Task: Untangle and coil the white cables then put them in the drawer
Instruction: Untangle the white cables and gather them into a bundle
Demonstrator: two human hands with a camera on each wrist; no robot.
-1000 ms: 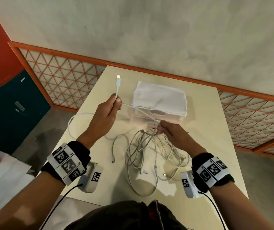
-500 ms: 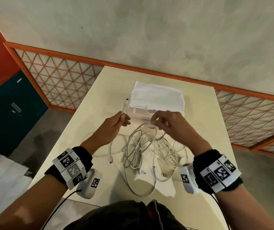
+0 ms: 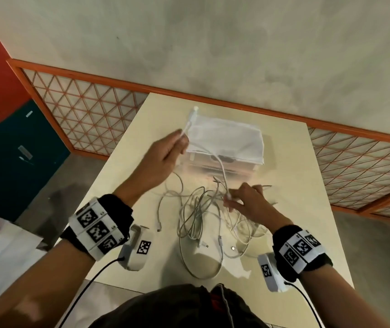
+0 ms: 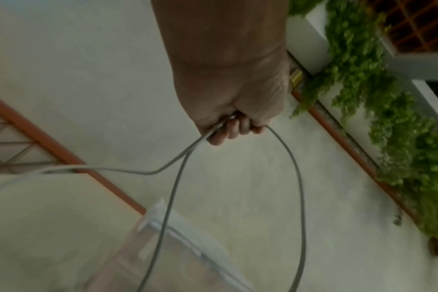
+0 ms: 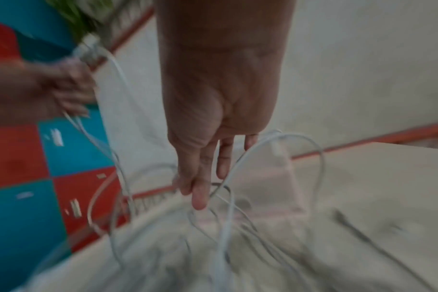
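Rising away since the earlier frame, the left hand (image 3: 163, 157) is gripping one white cable (image 3: 221, 165) near its plug, while the right hand (image 3: 248, 202) is pinching the tangle (image 3: 203, 216) on the worktop (image 3: 295, 166). Untangling is underway; next, probably freeing that strand for coiling.

White cables (image 3: 203, 209), cream table (image 3: 291, 176), orange lattice (image 3: 90, 114).
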